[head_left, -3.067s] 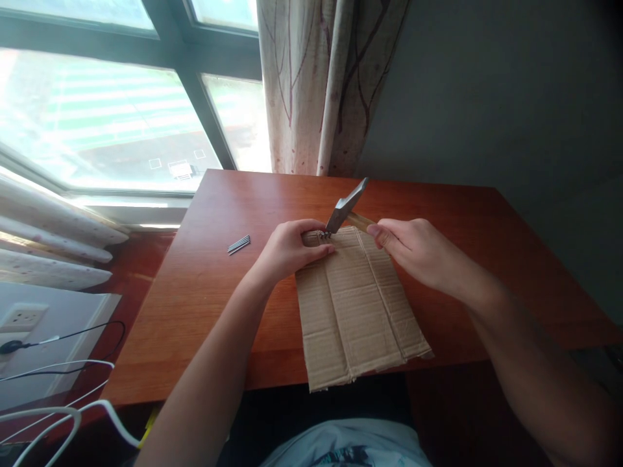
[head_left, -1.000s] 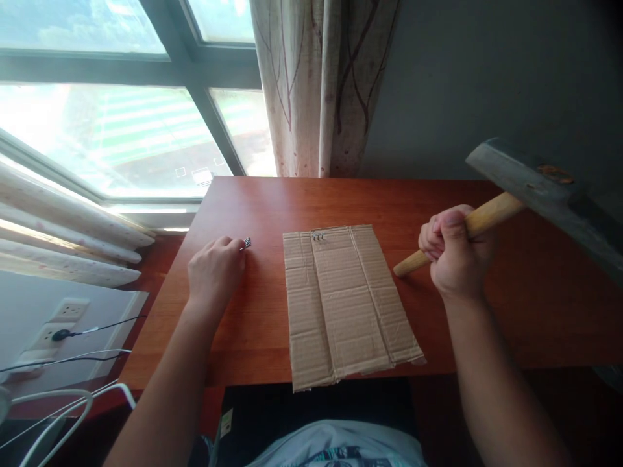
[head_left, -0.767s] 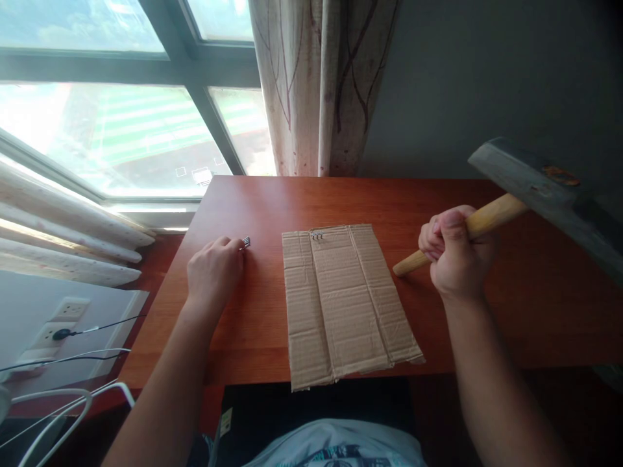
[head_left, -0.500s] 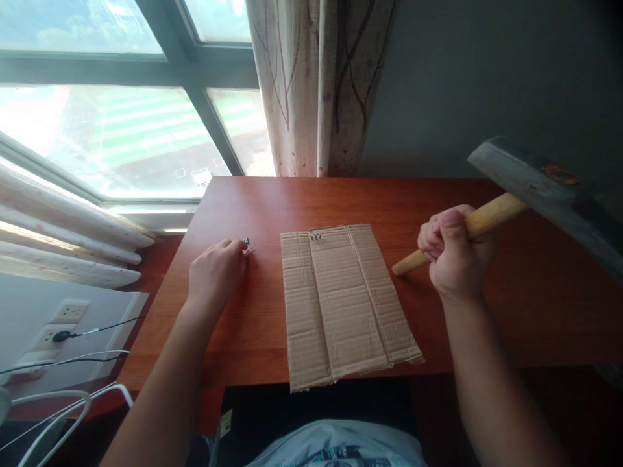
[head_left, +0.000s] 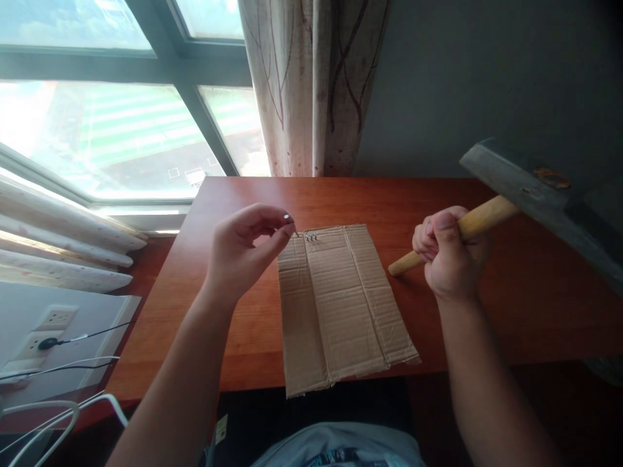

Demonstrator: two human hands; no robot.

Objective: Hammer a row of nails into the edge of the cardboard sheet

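Observation:
A small metal nail (head_left: 287, 218) is pinched between the thumb and forefinger of my left hand (head_left: 253, 250), its flat head showing above the fingers. That hand hovers at the far left corner of a flat cardboard piece (head_left: 345, 305). Close by, several nails (head_left: 311, 237) stand in a short row near the cardboard's far edge. My right hand (head_left: 450, 250) is wrapped around the wooden handle of a hammer (head_left: 525, 178). The hammer is held up to the right of the cardboard, its large metal head raised and pointing away to the right.
The cardboard lies on a reddish-brown wooden table (head_left: 243, 350) and its near edge overhangs the table's front. A window (head_left: 121, 136) and curtains (head_left: 292, 84) stand behind and to the left. Wall sockets (head_left: 41, 340) with cables (head_left: 87, 405) are at the lower left.
My left hand has lifted from the table left of the cardboard and moved right to its far left corner, bringing a nail. My right hand with the hammer is nearly unmoved.

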